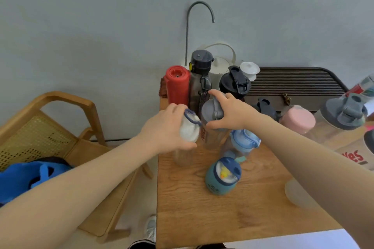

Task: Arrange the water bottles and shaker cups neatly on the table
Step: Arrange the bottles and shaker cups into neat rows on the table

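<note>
My left hand [166, 127] grips the white cap of a clear bottle [189, 130] that stands near the left edge of the wooden table [253, 198]. My right hand [230, 113] grips the grey lid of a clear shaker cup [211, 112] right beside it. Behind them stand a red bottle [177, 85], a dark bottle with a black cap [200, 75] and a black-lidded shaker [234, 83]. In front stand a light-blue bottle [243, 140] and a small teal cup with a duck under its lid [222, 176].
To the right are a pink-lidded bottle [297, 119], a grey-lidded shaker [344, 111], a printed cup [354, 155] and a pale lid [297, 192]. A white kettle [219, 64], a curved tap [200, 12] and a dark slatted tray [299, 81] stand behind. A wooden chair [50, 127] stands left.
</note>
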Demonstrator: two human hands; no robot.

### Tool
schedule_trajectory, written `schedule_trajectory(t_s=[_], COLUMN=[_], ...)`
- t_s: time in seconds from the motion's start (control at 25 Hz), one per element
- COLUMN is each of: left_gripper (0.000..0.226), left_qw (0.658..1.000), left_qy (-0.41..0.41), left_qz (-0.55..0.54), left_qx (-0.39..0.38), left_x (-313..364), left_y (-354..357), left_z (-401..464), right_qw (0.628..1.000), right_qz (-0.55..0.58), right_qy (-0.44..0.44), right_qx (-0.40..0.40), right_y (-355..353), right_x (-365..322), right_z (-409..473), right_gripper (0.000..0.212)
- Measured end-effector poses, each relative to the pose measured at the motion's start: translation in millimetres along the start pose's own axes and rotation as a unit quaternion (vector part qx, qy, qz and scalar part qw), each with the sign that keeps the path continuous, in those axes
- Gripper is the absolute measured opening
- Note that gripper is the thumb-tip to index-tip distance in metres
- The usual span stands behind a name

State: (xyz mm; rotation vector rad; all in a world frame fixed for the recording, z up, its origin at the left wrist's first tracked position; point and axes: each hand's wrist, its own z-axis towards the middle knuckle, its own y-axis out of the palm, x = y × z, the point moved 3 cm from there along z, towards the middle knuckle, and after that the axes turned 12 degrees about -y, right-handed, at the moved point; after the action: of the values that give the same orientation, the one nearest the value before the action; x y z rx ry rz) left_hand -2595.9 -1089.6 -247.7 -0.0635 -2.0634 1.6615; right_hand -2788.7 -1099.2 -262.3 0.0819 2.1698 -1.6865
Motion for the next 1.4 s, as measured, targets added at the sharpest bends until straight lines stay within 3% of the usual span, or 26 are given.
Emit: schedule_trajectory(t_s=[0.08,0.2,0.36,0.52,0.6,0.68,0.88,1.0,1.2,1.4], left_gripper=[0.081,0.083,0.085,0.090,0.084,0.086,0.097,0.096,0.084,0.078], left_qw=[0.995,0.996,0.987,0.992,0.978,0.980,0.971,0.971,0.975,0.962], left_qy=[-0.073,-0.072,-0.134,0.052,0.113,0.111,0.034,0.034,-0.023,-0.054], left_qz=[-0.055,-0.039,-0.039,0.018,0.111,0.106,-0.102,-0.172,-0.222,-0.260], left_qx=[0.047,0.038,0.074,-0.110,-0.133,-0.129,-0.212,-0.165,0.008,0.054], left_x=[-7.2,-3.5,-6.2,-11.3,-16.1,-21.2,-30.4,-26.2,-32.3,-31.6], left_y=[-1.3,-2.6,-5.9,-17.1,-27.5,-33.4,-18.7,-6.3,-2.4,-7.4], left_z=[1.8,16.4,22.7,19.5,20.5,22.0,13.7,13.3,19.9,30.1], right_qw=[1.000,0.999,0.999,1.000,0.999,1.000,0.999,0.999,0.996,0.998], right_qz=[0.000,0.012,-0.007,0.006,0.011,0.006,0.040,0.036,0.035,0.015], right_qy=[0.005,-0.016,0.004,-0.019,-0.033,-0.027,-0.004,0.006,0.020,0.019], right_qx=[0.022,0.025,0.041,0.008,-0.018,-0.015,-0.013,0.011,0.081,0.065], right_y=[1.5,3.4,7.3,6.8,3.0,2.4,10.0,11.6,15.7,13.3], right_x=[-3.5,-11.1,-14.9,-13.8,-11.2,-9.6,-12.3,-13.2,-20.3,-26.1], right_z=[-0.8,2.8,4.7,6.6,7.2,6.9,6.9,6.6,10.7,24.4], right_gripper=[0.096,0.093,0.093,0.094,0.096,0.097,0.111,0.105,0.098,0.103])
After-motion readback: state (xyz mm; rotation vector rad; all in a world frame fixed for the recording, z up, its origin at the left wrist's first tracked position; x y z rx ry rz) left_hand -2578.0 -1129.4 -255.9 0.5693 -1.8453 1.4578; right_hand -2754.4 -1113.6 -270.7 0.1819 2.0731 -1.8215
